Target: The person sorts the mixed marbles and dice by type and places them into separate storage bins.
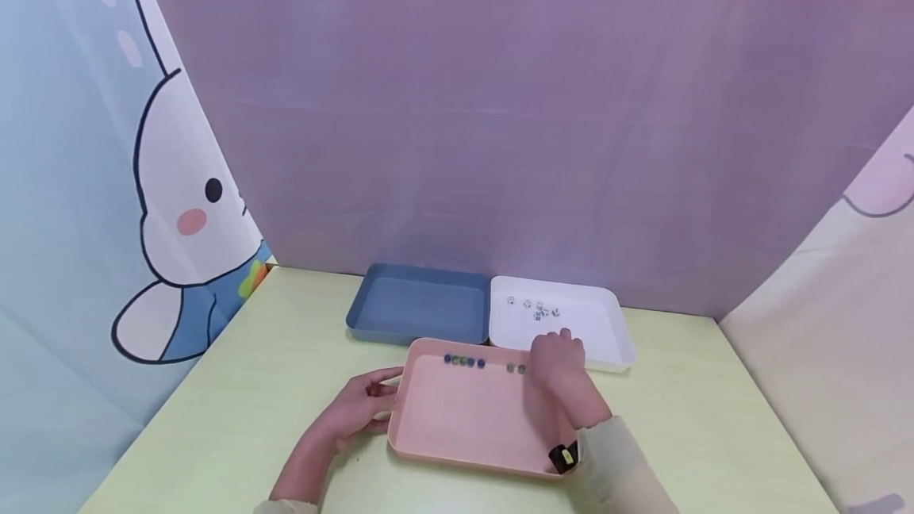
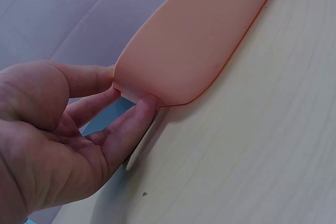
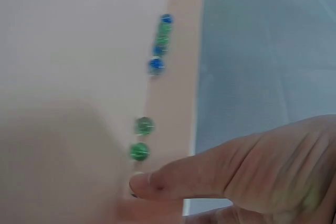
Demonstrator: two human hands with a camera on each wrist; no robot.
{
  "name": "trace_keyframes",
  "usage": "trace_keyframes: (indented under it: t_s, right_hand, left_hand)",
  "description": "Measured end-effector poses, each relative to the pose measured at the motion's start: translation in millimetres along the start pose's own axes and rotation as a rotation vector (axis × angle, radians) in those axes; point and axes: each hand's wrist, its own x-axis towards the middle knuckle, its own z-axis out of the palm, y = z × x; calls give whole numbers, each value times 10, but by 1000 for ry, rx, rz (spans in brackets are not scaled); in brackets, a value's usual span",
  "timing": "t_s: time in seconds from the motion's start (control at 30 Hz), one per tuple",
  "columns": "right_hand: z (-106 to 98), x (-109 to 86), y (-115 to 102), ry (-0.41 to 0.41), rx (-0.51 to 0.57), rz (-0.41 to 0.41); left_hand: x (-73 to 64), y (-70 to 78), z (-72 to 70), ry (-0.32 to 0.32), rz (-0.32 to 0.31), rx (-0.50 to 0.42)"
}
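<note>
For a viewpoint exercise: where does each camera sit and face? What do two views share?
Head: on the head, facing forward and down over the pink tray; left hand, right hand and forearms show.
Left wrist: on that wrist, facing the pink tray's corner; left hand shows.
Right wrist: on that wrist, facing into the pink tray; right hand partly shows.
Shared: head and right wrist show the marbles.

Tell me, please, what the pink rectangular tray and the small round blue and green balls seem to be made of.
Pink rectangular tray: probably plastic, smooth and matt, from its thin, evenly coloured moulded wall.
Blue and green balls: shiny, see-through with bright glints; likely glass, though clear plastic is possible.
</note>
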Motion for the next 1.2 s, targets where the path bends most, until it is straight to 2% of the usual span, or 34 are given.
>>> trace_keyframes:
  t_s: [0.13, 0.4, 0.57, 0.8, 1.2]
  right_hand:
    - [-127, -38, 58, -13, 68, -24]
    - [-224, -66, 179, 2, 323, -61]
    - [-177, -42, 227, 27, 453, -99]
    - [-62, 61, 356, 157, 688, -230]
    - [122, 159, 439, 229, 968, -197]
  left_hand:
    - [7, 11, -9, -5, 5, 1]
    - [2, 12, -26, -8, 1, -8]
    - [-2, -9, -38, -8, -1, -12]
    - [-8, -1, -41, -6, -5, -8]
    - [-10, 2, -50, -6, -2, 0]
